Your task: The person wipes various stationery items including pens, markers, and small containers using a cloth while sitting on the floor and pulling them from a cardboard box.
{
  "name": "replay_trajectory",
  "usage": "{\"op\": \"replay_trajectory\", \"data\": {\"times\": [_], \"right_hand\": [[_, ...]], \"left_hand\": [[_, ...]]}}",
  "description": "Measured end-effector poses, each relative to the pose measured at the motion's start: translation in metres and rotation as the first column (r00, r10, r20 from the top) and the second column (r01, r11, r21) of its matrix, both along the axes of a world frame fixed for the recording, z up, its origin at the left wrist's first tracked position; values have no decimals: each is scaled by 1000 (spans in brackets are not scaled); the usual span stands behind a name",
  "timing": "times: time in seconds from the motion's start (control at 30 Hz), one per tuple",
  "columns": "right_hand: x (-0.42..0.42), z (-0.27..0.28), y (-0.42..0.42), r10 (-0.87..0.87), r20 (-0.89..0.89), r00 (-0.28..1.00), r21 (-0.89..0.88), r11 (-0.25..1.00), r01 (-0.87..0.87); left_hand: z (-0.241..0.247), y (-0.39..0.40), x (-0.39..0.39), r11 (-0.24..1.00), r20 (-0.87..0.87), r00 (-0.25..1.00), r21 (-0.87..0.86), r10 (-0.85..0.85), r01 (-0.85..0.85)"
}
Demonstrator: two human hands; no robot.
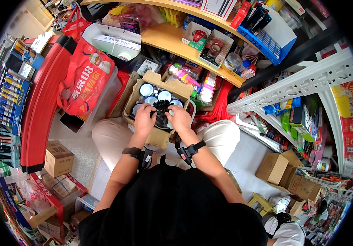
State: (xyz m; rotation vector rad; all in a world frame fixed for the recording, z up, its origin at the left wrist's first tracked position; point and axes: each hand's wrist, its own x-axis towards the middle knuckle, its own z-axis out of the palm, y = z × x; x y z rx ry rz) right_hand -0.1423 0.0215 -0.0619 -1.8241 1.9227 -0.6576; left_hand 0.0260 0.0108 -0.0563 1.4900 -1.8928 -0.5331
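Note:
Between my knees stands an open cardboard box (160,143) packed with several white enamel mugs (147,89) with blue rims. A tangled black bundle (163,105) sits over the mugs, and what it is made of is too small to tell. My left hand (144,120) grips its left side with bent fingers. From the right, my right hand (179,119) pinches the bundle, with a bit of clear plastic (171,113) beside the thumb. The lower part of the box's contents is hidden under both hands.
Wooden shelves (164,35) with small boxes curve across the front. A red shopping bag (87,78) and a red counter (42,101) stand at left. White metal racking (299,78) fills the right, above an open carton (274,169). Another person's leg (288,233) shows at lower right.

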Motion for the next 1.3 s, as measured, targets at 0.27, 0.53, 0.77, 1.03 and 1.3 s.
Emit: {"op": "replay_trajectory", "data": {"times": [0.27, 0.53, 0.77, 1.03, 1.3], "right_hand": [[-4, 1, -4, -44, 269, 962, -44, 997, 57], [-4, 20, 2, 137, 737, 662, -95, 991, -99], [5, 36, 21, 283, 526, 802, -117, 958, -262], [-15, 16, 30, 195, 559, 806, 10, 970, -242], [-26, 0, 39, -146, 733, 665, 239, 970, -50]], "left_hand": [[-6, 1, 10, 985, -297, 949, 158, 109, -64], [1, 0, 5, 951, -584, 797, 306, 156, 37], [33, 7, 2, 927, -771, 623, 320, 135, 195], [36, 7, 16, 963, -789, 584, 267, 191, 46], [33, 17, 17, 911, -837, 461, 392, 293, 133]]}}
